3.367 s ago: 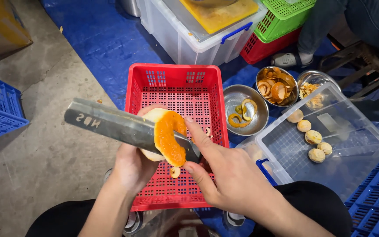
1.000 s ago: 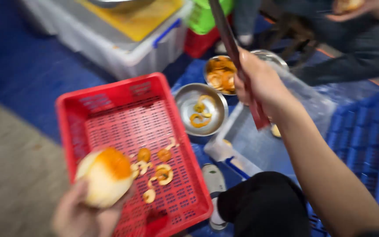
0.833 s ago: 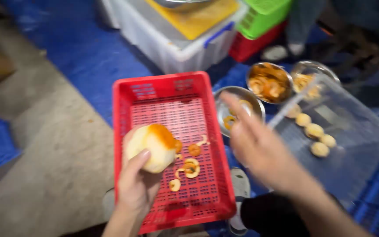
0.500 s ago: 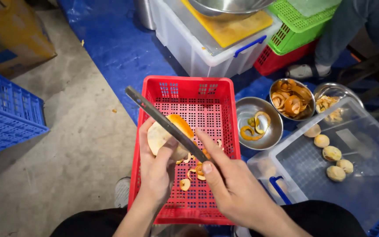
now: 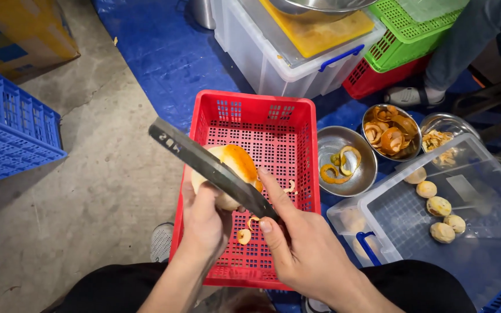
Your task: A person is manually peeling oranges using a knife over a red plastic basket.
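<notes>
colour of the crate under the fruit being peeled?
Red crate, a perforated plastic one; clearest in the head view.

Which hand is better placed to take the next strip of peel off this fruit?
Right. The right hand grips the knife with its blade laid across the fruit, by the orange peel. The left hand cups the fruit from below, likely best kept steadying it.

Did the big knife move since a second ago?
Yes. The knife was up by the steel bowls; now it lies across the fruit over the red basket.
</notes>
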